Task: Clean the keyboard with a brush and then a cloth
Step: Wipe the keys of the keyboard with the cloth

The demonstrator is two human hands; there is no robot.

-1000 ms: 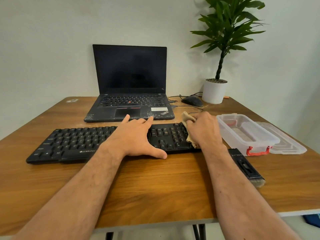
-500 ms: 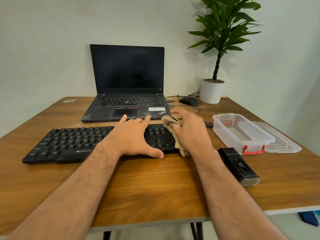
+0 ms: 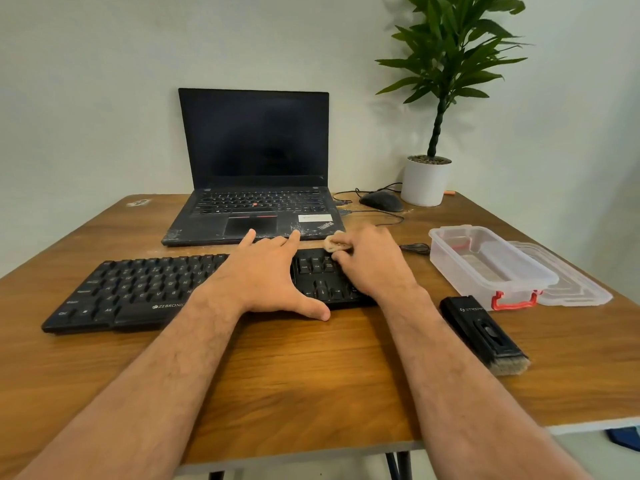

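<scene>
The left hand lies flat, steadying the stiff keyboard; the right hand pinches a soft, bunched cloth over its far-right keys.

Count of things on and over the counter

One counter carries one black keyboard, one open laptop, one wired mouse, one potted plant, one clear plastic box, one clear lid beside it, and one black brush. One tan cloth shows. Two hands are in view: one left hand and one right hand. One small orange object lies behind the pot; what it is cannot be told.
</scene>
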